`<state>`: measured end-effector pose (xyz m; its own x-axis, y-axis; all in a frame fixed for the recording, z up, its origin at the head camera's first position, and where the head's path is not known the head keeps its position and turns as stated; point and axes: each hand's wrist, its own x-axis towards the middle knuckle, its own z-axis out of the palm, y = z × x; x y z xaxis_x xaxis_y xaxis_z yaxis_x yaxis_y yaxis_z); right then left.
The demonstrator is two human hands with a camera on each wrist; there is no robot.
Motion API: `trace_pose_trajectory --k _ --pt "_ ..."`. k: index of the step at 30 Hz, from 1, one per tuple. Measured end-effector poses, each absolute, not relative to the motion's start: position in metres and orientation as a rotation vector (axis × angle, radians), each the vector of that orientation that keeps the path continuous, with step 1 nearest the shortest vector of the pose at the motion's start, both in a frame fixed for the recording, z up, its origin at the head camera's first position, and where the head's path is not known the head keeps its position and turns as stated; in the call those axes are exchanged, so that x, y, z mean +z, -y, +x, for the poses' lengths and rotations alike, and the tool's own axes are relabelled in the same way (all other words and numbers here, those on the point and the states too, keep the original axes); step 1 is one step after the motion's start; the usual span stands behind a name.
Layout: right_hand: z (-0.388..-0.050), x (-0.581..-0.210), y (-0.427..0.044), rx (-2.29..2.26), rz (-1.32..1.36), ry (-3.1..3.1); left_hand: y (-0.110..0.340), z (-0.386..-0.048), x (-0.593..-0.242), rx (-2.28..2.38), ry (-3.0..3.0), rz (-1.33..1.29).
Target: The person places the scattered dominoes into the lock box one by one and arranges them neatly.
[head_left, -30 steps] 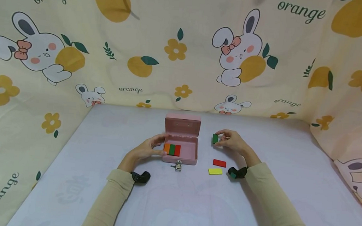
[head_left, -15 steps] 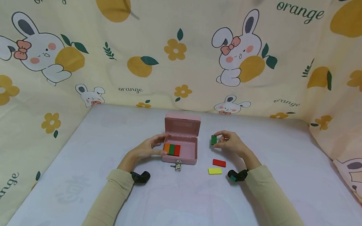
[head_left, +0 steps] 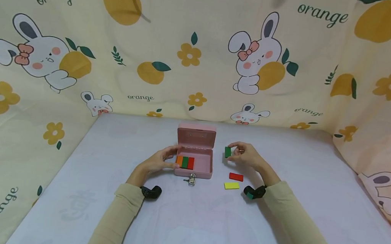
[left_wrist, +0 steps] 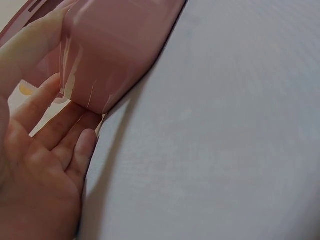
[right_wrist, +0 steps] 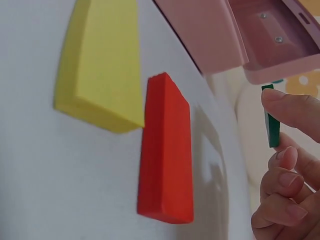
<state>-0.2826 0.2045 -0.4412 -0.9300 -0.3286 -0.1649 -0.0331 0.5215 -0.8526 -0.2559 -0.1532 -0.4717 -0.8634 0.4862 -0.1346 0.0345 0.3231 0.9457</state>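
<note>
A pink cash box [head_left: 199, 175] stands with its lid raised. Inside, along its left part, lie an orange block [head_left: 179, 161], a green block [head_left: 185, 162] and a red block [head_left: 190, 163] side by side. My left hand [head_left: 159, 160] grips the box's left side, thumb at the front corner and fingers toward the back, as the left wrist view [left_wrist: 45, 160] also shows. Right of the box, my right hand [head_left: 248, 156] pinches another green block [right_wrist: 271, 120] between thumb and fingers, held upright above the table and apart from the box.
A red block [right_wrist: 172, 160] and a yellow block [right_wrist: 105, 65] lie on the white table right of the box, below my right hand. A small lock with a key [head_left: 192, 180] hangs at the box's front. A printed cloth [head_left: 173, 51] rises behind the table.
My right hand has moved slightly left toward the box, carrying the pinched green block. My left hand stays on the box's left side, and the loose blocks lie as before.
</note>
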Motion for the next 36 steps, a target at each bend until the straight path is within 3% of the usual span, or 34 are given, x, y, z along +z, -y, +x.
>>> trace_pose_trajectory --k 36 --pt "-0.262 -0.433 -0.181 -1.462 -0.47 -2.415 0.154 -0.257 -0.473 1.558 -2.197 0.476"
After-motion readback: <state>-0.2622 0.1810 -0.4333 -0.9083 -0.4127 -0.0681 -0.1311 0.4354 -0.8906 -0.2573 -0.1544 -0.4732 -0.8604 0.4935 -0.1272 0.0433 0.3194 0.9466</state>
